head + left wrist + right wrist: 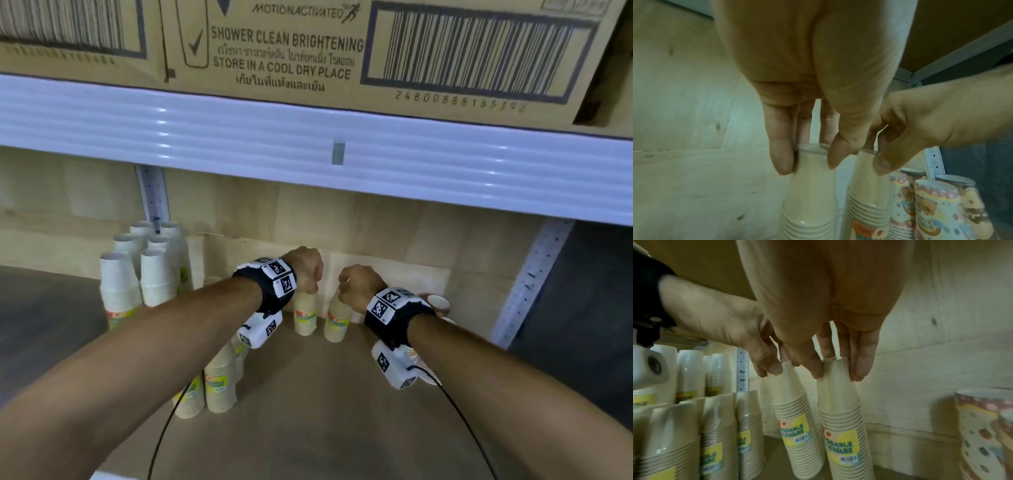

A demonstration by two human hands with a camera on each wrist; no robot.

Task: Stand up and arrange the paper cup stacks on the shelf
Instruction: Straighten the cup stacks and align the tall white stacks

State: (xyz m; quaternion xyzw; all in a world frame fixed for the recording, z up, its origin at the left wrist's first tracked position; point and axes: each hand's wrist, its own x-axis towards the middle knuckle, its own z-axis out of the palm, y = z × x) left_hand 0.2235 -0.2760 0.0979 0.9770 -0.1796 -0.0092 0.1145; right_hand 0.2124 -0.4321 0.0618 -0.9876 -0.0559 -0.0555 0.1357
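Hands are seen deep on a plywood shelf (308, 394), each pinching the top of one wrapped stack of beige paper cups. The left hand (303, 269) is closed by thumb and fingers (782, 155) round the narrow top of the left stack (305, 317), and the right hand (359, 286) is closed the same way on the right stack (337, 323). Both stacks are held upside-down, base end up, side by side near the back wall, with a small gap between them; in the right wrist view they lean slightly, and whether their lower rims are resting fully on the board cannot be told. To the left, a group of upright beige stacks (219, 383) stands nearer the front, and taller white stacks (144, 270) stand in the back corner. To the right, patterned cups (937, 206) are seen just beside the right stack. A cardboard box (308, 51) sits on the level above. The step in hand is judged to be the setting down of this pair in the back row. Next, both stacks would need to be brought plumb and seated flat, then nudged in line with their neighbours before the fingers are released. Care would be called for, since tall light stacks gripped only at the top are likely to tip, and the patterned cups are close.
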